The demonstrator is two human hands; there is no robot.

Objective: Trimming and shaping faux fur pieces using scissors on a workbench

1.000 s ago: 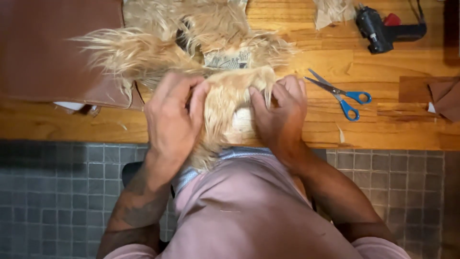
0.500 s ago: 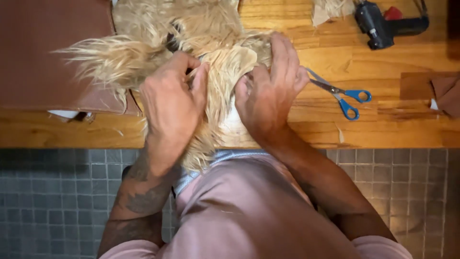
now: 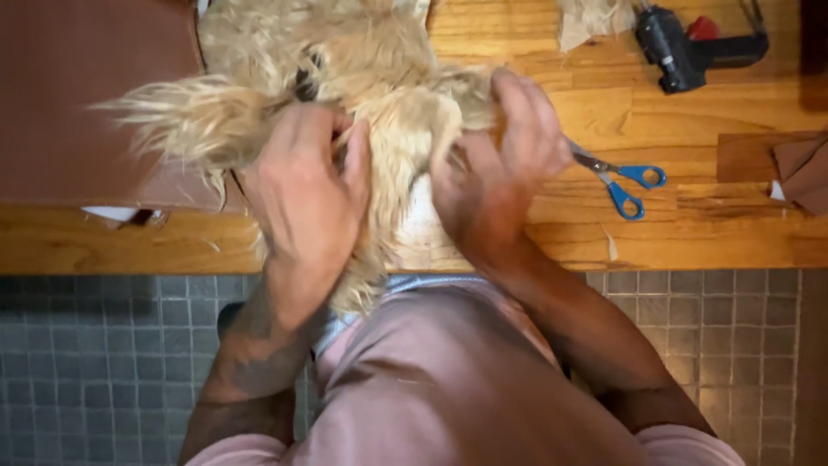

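Both hands, left (image 3: 306, 203) and right (image 3: 504, 164), have crept higher, gripping fur (image 3: 405, 121) between them.

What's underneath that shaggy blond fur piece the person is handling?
Under the fur piece lie the wooden worktop and, at its left edge, a brown sheet. Both hands and the fur cover whatever lies beneath its middle.

Over the past second the right hand (image 3: 504, 164) has climbed from the lower fold of the long tan fur piece (image 3: 345, 78) to its upper right edge. The left hand (image 3: 306, 194) has shifted slightly up. The fur now lies pushed further up the desk (image 3: 690, 233).
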